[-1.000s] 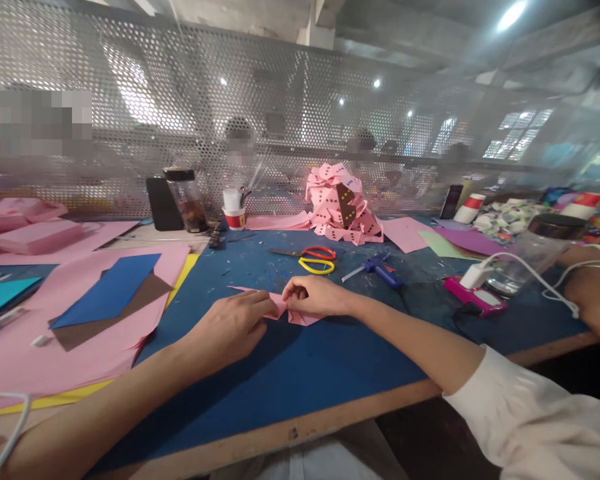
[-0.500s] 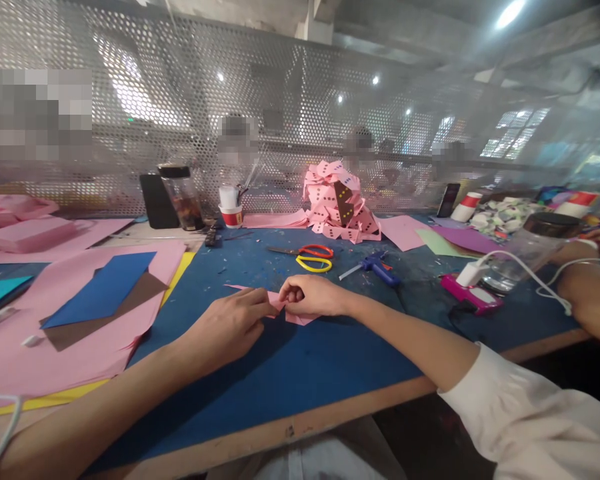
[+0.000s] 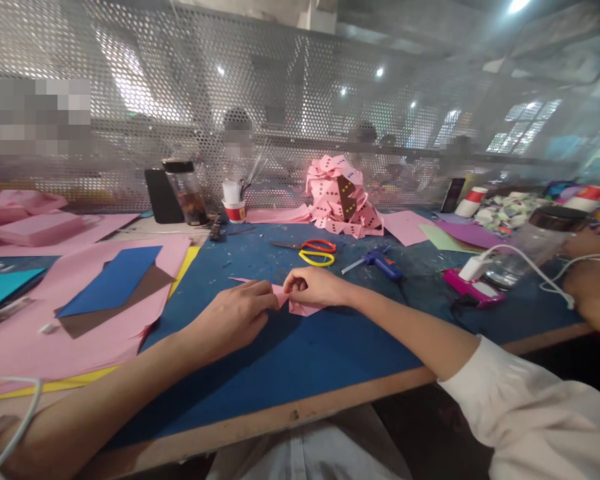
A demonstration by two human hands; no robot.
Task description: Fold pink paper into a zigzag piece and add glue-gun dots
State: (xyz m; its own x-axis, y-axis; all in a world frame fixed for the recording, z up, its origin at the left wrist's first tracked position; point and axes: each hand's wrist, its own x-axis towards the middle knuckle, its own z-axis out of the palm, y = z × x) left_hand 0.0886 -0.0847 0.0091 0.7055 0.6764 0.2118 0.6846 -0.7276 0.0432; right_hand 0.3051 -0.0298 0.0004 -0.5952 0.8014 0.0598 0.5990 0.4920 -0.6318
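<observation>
The blue tabletop (image 3: 300, 373) offers passage at its front middle; pink paper (image 3: 304, 310), scissors (image 3: 304, 247) and a glue gun (image 3: 384, 265) obstruct beyond.

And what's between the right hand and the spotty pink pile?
In the head view, scissors lie on the table between the right hand and pink pile.

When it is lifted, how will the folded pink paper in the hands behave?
The folded pink paper is probably very light, since it looks thin. Its creases may stiffen it slightly, but the narrow tip showing beyond the left hand might bend easily.
</observation>
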